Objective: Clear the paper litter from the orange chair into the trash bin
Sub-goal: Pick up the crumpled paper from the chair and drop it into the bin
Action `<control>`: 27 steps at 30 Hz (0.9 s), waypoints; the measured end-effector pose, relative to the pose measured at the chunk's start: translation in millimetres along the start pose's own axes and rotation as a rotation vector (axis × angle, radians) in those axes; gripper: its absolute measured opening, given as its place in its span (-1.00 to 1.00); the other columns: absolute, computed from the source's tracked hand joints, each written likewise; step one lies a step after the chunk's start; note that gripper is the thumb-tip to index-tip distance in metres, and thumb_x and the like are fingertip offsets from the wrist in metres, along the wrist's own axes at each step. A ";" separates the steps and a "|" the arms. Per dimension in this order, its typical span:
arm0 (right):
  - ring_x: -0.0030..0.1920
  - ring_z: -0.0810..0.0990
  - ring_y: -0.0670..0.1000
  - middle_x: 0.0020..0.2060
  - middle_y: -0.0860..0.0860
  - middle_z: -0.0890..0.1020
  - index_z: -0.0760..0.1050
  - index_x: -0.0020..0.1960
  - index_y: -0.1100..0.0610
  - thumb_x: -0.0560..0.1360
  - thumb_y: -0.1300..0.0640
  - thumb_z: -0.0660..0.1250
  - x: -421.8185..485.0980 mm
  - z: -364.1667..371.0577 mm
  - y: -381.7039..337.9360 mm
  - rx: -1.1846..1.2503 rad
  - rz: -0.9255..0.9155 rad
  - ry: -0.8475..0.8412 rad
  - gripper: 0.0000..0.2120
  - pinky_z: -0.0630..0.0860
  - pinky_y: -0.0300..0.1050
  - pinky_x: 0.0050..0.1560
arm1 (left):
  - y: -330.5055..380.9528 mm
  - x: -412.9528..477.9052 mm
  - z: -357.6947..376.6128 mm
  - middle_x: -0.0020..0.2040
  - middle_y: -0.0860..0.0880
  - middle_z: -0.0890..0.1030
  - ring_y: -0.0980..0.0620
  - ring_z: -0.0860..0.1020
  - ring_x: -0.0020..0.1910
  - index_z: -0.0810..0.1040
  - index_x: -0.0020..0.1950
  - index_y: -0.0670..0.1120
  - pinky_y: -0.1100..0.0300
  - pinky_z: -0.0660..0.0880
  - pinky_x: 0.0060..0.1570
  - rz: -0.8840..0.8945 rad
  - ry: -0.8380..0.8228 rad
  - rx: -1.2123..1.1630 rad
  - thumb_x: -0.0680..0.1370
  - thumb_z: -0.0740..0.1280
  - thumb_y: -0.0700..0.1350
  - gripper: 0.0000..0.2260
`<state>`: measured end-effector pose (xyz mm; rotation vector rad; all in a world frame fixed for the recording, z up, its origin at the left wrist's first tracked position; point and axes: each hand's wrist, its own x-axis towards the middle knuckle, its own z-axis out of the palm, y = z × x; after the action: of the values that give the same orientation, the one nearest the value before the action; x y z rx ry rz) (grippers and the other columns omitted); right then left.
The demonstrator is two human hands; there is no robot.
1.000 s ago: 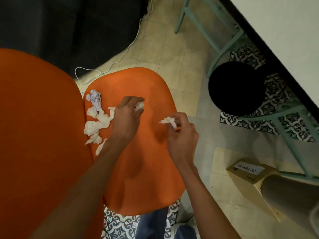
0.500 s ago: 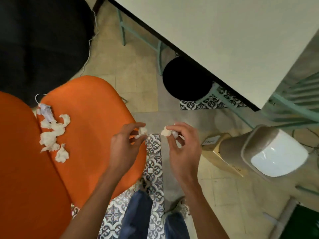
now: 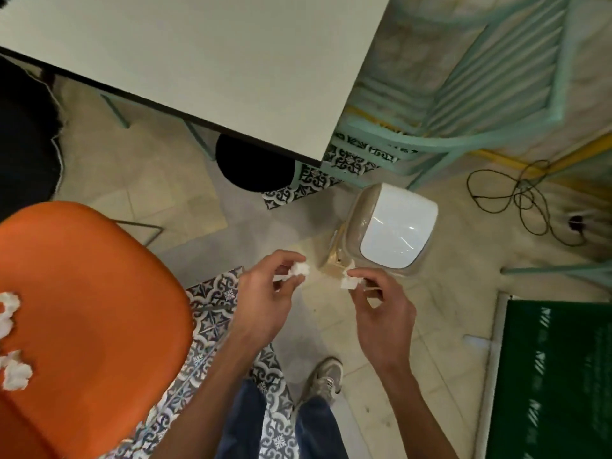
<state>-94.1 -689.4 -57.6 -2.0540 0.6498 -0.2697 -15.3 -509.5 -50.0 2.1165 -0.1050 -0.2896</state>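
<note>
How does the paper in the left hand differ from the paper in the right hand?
The left paper is a rounded, crumpled ball; the right paper looks flatter, with a folded edge. The left paper hangs over bare floor; the right paper is nearer the bin, just short of its lid. Both are white, small, and pinched at the fingertips of the left hand and right hand.

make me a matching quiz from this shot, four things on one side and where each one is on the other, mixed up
Things:
1. trash bin
2. loose paper scraps
3. shoe
4. paper wad

Places:
A. pinched in the left hand
B. on the floor beside the table corner, lid shut
C. on the orange chair, at the picture's left edge
D. on the floor tiles at the bottom, below the right hand

Pairs: 1-B, 2-C, 3-D, 4-A
</note>
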 end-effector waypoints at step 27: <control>-0.06 0.53 0.21 -0.17 0.12 0.60 0.55 0.08 0.09 0.39 0.34 0.17 134.4 -18.4 104.3 -1.124 -0.408 -0.068 -0.65 0.44 0.10 -0.05 | 43.6 83.8 136.8 -0.12 0.16 0.65 0.14 0.62 -0.14 0.64 0.05 0.18 0.44 0.49 -0.19 0.055 -0.146 0.057 0.46 0.63 -0.15 -0.69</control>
<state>-25.2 -820.3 -143.6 -3.2647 0.3331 -0.0444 33.7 -661.3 -96.7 2.1437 -0.2598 -0.4123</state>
